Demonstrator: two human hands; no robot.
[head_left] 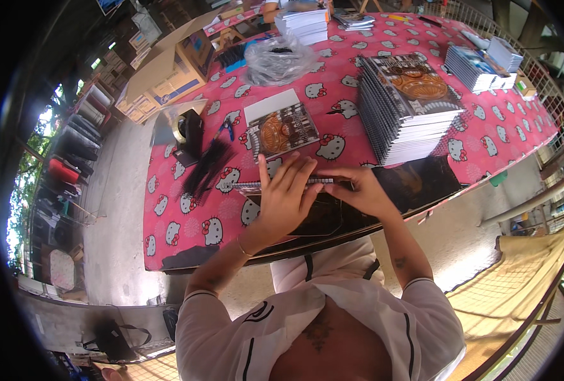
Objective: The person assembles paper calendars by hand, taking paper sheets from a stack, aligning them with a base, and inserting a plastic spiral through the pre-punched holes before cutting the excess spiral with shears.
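A spiral notebook [247, 185] is at the table's near edge in front of me, its bound edge with pale pages showing and much of it hidden under my hands. My left hand [286, 193] lies across it, fingers stretched and apart, pointing away from me. At the notebook's right end, my right hand [358, 189] has thumb and fingers closed on the binding edge. Just beyond lies a stack of printed covers or sheets [282, 130] with a brown round design. To the left are black binding coils [209, 168], blue-handled pliers [223, 129] and a black tape dispenser [190, 136].
A tall stack of spiral notebooks [409, 108] stands right of centre on the pink patterned tablecloth [333, 147]. Behind are a clear plastic bag [281, 62], white paper stacks [302, 25] and more booklets [479, 66]. A large cardboard box [167, 76] sits at the far left.
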